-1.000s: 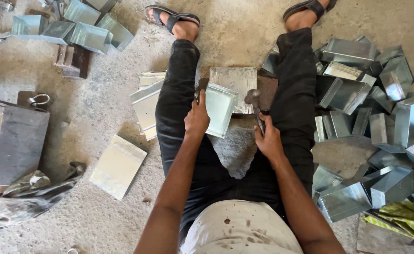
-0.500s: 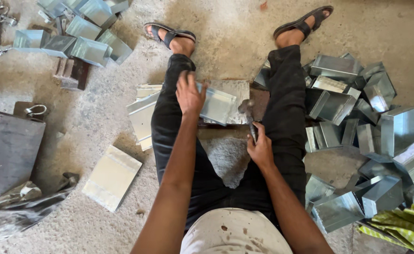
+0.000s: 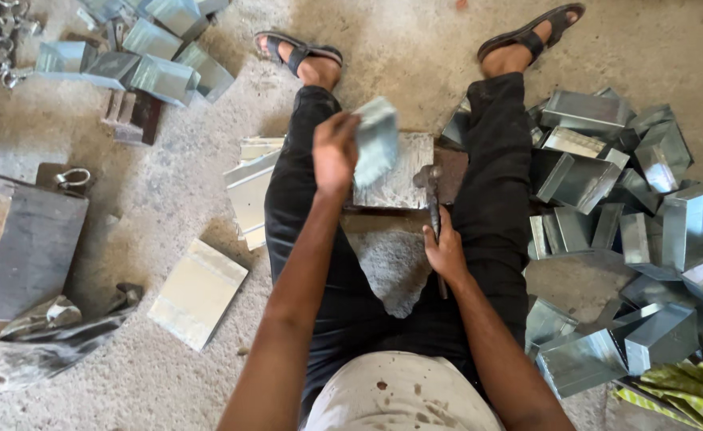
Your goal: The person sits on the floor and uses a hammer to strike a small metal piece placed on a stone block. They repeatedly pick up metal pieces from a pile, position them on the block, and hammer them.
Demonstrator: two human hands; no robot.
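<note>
The person sits on the concrete floor with legs spread. The left hand is closed around a small folded sheet-metal piece, lifted clear of the flat metal plate that lies between the knees; the piece is blurred. Half a second ago this hand lay lower and flatter over the piece on the plate, so it has risen and turned. The right hand grips the handle of a hammer, whose head rests near the right edge of the plate; it has barely shifted since the earlier frames. To the person's right, a heap of bent metal boxes covers the floor, just beside the right leg. To the left lie a flat metal sheet and, beside the left thigh, a stack of folded sheets. More boxes sit near the far left corner of the view.
</note>
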